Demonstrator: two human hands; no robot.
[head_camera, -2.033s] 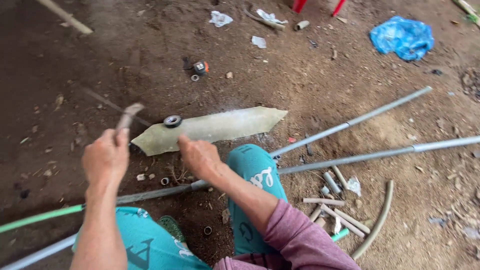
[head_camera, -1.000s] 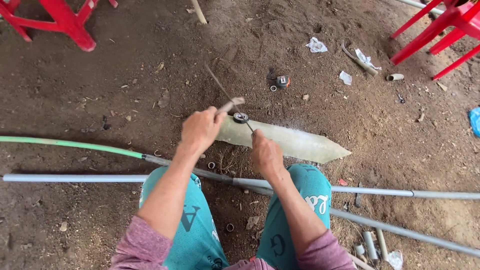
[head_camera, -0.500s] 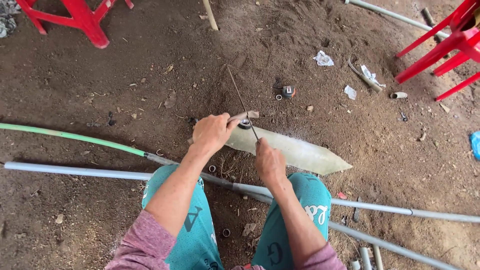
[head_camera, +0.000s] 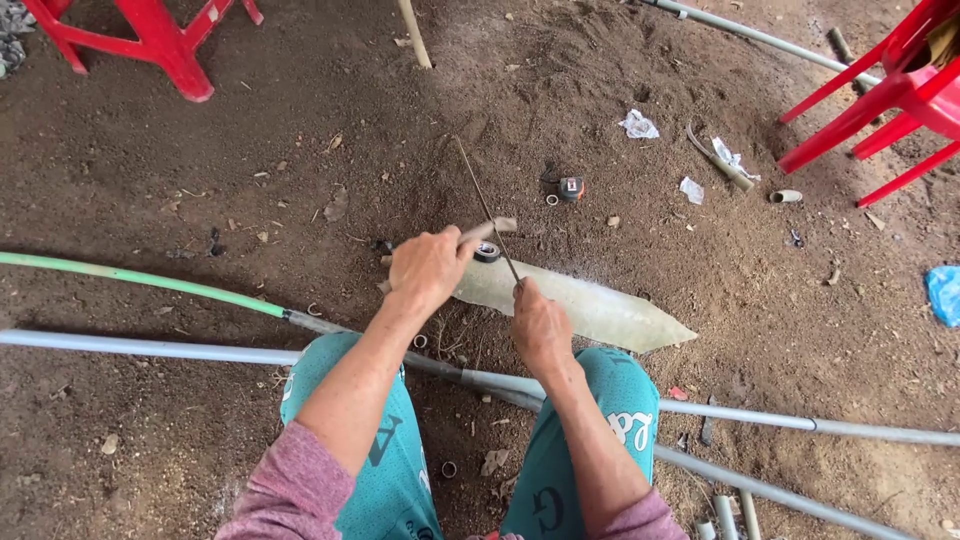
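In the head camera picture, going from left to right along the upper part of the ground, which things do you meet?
Red stool → wooden stick → small tape measure → crumpled white paper → short grey pipe piece → red chair.

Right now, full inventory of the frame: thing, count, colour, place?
Pale translucent plastic sheet: 1, whitish, ground ahead of knees.
Thin metal rod: 1, dark, slanting from right hand.
Small black ring: 1, on sheet's left end.
Long grey pipes: several, across the legs.
Green hose: 1, left.
Red plastic stool: 1, top left.
Red plastic chair: 1, top right.
Small tape measure: 1, dirt ahead.
Blue plastic bag: 1, right edge.
Left hand: gripping a short tool handle.
Right hand: pinching rod.
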